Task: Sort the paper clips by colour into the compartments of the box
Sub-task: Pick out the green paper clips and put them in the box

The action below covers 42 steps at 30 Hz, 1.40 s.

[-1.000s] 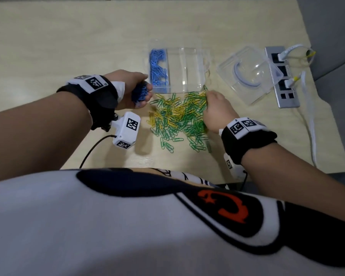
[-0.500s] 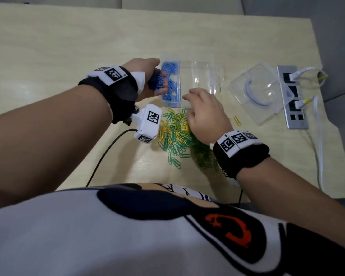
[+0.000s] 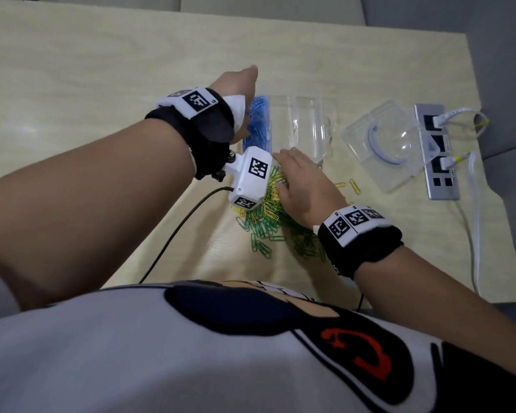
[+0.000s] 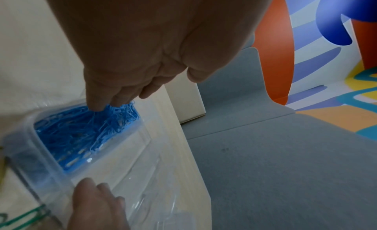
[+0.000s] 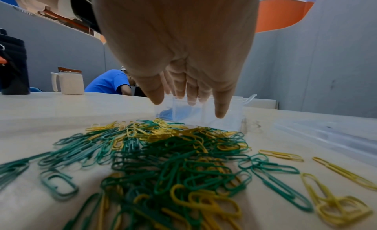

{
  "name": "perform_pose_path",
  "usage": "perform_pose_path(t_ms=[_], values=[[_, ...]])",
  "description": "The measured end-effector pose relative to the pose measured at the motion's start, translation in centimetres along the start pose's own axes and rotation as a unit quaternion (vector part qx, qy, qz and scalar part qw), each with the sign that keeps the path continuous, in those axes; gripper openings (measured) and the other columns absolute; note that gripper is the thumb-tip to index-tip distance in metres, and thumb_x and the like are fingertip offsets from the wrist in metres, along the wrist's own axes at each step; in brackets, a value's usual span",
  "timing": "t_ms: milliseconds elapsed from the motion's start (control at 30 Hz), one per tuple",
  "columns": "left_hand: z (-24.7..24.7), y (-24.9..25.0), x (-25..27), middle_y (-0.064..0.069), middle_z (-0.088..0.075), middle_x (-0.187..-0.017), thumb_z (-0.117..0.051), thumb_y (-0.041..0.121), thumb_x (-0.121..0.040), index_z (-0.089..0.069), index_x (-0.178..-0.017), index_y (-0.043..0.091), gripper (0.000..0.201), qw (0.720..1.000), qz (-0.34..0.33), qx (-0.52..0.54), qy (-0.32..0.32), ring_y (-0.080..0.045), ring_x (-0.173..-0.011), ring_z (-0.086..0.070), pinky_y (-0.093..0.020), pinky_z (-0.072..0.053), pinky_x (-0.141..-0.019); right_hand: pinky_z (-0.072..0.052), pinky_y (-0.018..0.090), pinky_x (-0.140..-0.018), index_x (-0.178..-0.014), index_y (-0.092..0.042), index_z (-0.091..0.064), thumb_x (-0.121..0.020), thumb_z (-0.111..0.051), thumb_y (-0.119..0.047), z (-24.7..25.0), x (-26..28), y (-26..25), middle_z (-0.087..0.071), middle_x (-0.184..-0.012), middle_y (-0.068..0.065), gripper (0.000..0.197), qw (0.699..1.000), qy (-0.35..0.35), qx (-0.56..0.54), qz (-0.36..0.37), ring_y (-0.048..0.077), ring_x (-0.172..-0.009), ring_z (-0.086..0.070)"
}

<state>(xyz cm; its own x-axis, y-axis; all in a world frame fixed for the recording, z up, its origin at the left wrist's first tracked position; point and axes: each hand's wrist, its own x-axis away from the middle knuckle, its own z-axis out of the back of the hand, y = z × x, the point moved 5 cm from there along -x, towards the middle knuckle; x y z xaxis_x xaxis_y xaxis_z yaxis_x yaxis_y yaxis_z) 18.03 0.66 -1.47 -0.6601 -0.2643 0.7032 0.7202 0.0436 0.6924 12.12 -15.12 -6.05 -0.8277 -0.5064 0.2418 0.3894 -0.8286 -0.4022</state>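
Under your left hand (image 3: 236,84) the box (image 3: 307,126) is clear glossy plastic; by your right hand (image 3: 307,189) smooth coated paper clips (image 5: 173,160) lie on matt pale wood-look table (image 3: 102,70).

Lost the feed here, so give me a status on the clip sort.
Left hand over blue paper clips in box, fingers extended. Right hand open over green-yellow pile. Nothing blocking.

Blue paper clips (image 4: 85,128) are showing bright under the left hand's fingertips (image 4: 96,104), inside a clear box (image 3: 306,123). Green and yellow paper clips (image 5: 173,160) are lying mixed below the right hand's fingers (image 5: 221,107). Both wrists are wearing black bands (image 3: 367,248) with white tags carrying black square patterns. The table (image 3: 102,70) is looking pale beige.
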Motion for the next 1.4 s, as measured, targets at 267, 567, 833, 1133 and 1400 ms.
perform_pose_path(t_ms=[267, 567, 833, 1133, 1400], values=[[1.8, -2.5, 0.5, 0.002, -0.062, -0.081, -0.048, 0.03, -0.093, -0.061, -0.087, 0.018, 0.018, 0.998, -0.001, 0.005, -0.057, -0.016, -0.071, -0.061, -0.027, -0.048, -0.073, -0.018, 0.031, -0.116, -0.147, -0.016, -0.032, -0.095, -0.05, -0.017, 0.5, 0.1, -0.2, -0.029, -0.155, 0.003, 0.055, 1.0, -0.005, 0.002, 0.011, 0.017, -0.144, -0.021], [3.4, -8.8, 2.6, -0.006, -0.065, -0.079, -0.058, 0.012, -0.091, -0.06, -0.088, 0.009, 0.004, 0.982, 0.025, -0.178, -0.059, -0.016, -0.061, -0.057, -0.025, -0.054, -0.051, -0.046, 0.037, -0.091, -0.122, -0.018, -0.055, -0.087, -0.061, -0.043, 0.4, 2.4, -0.2, -0.052, -0.115, 0.002, 0.043, 0.998, 0.039, 0.019, -0.036, 0.02, -0.108, -0.05], [1.7, -11.6, 3.9, -0.006, -0.058, -0.073, -0.054, 0.01, -0.092, -0.062, -0.089, 0.01, 0.009, 0.982, 0.037, -0.154, -0.101, -0.017, -0.057, -0.051, -0.041, -0.053, -0.08, -0.04, 0.025, -0.084, -0.128, -0.025, -0.054, -0.089, -0.065, -0.029, -0.9, 2.7, -0.1, -0.048, -0.123, 0.002, 0.041, 0.998, -0.027, 0.021, -0.049, 0.018, -0.105, -0.053], [1.2, -12.4, 4.7, -0.006, -0.055, -0.066, -0.057, 0.013, -0.091, -0.058, -0.085, 0.011, 0.006, 0.975, 0.039, -0.179, -0.124, -0.019, -0.056, -0.054, -0.026, -0.054, -0.058, -0.045, 0.032, -0.071, -0.102, -0.019, -0.052, -0.082, -0.067, -0.036, -0.4, 3.8, 1.4, -0.051, -0.102, -0.002, 0.03, 0.991, 0.014, 0.016, -0.131, 0.018, -0.087, -0.052], [0.2, -13.5, 4.6, -0.006, -0.058, -0.067, -0.045, 0.027, -0.099, -0.059, -0.078, 0.009, 0.031, 0.976, 0.064, -0.146, -0.149, -0.022, -0.066, -0.059, -0.04, -0.053, -0.081, -0.045, 0.032, -0.071, -0.1, -0.018, -0.063, -0.091, -0.058, -0.025, -1.3, 4.1, 1.4, -0.059, -0.097, -0.001, 0.012, 0.992, 0.011, 0.031, -0.121, 0.021, -0.089, -0.056]])
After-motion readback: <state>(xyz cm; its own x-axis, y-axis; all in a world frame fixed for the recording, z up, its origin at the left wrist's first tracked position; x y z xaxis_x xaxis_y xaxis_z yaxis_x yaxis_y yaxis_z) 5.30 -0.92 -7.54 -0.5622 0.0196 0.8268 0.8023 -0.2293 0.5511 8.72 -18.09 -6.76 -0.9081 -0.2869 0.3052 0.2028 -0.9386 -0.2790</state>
